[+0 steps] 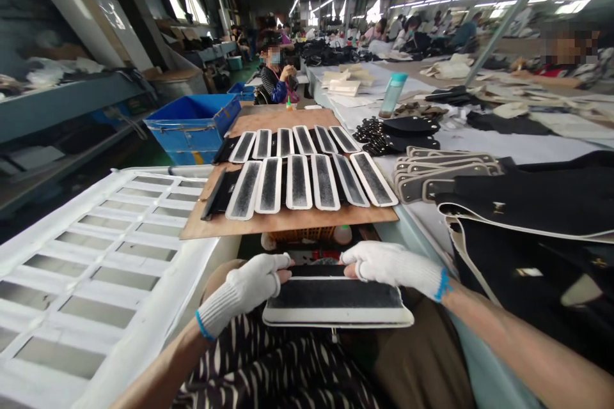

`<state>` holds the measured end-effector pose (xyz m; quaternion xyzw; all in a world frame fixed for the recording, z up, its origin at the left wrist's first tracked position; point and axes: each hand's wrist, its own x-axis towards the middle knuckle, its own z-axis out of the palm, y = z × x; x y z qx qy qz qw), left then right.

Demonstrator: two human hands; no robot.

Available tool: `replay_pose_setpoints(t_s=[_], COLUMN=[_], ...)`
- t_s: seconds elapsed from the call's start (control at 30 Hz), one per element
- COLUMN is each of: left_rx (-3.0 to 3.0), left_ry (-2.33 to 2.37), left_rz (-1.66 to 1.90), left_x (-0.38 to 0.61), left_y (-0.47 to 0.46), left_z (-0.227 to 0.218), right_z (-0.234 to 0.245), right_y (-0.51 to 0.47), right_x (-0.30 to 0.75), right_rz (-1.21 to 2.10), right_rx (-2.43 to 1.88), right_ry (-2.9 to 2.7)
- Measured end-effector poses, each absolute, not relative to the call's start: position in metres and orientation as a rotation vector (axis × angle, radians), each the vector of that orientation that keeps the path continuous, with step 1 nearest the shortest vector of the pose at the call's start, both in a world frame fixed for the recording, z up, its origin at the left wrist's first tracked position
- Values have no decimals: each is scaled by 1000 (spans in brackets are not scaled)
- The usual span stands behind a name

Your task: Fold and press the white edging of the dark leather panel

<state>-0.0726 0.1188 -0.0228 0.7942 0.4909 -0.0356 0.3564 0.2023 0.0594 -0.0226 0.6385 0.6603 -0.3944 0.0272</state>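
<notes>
Over my lap I hold a black panel [336, 294] with a white border, its long side lying across my view. My left hand [256, 281], in a white knitted glove with bare fingertips, pinches the panel's far edge near its left end. Gloved the same way, my right hand [384, 265] grips that far edge near the right end. A small metal piece [334, 335] sticks out below the panel's near edge. Ahead, two rows of similar white-edged black panels [299, 182] lie on a brown board [192, 228].
A white slatted rack [96, 281] stands at left, with a blue bin [192, 128] behind it. On the right-hand table are black bag pieces [532, 198], stacked grey straps [446, 169] and a teal bottle [393, 94]. A masked person [275, 80] sits beyond the board.
</notes>
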Motion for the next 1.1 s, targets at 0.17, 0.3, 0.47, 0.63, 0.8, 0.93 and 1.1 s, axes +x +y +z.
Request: replay_pose_setpoints(t_s=[0.17, 0.3, 0.47, 0.63, 0.8, 0.93, 1.1], left_rx=[1954, 1922, 1907, 1921, 1883, 1818, 1779], left_ry=[1201, 1152, 1073, 1087, 1173, 1276, 1264], left_rz=[-67, -47, -36, -29, -49, -23, 5], left_x=[-68, -69, -70, -69, -64, -61, -60], left_y=[123, 127, 127, 127, 124, 120, 121], left_z=[-39, -48, -50, -53, -53, -55, -59], right_z=[-12, -20, -32, -34, -31, -22, -15], right_y=[77, 89, 98, 95, 86, 80, 71], right_x=[156, 137, 127, 122, 138, 165, 175], right_rz=[-1274, -1323, -1282, -1195, -1130, -1151, -1157], right_rx=[1874, 1829, 1812, 1851, 1878, 1839, 1875], right_ry=[2057, 2061, 2058, 2084, 2130, 2018, 1976])
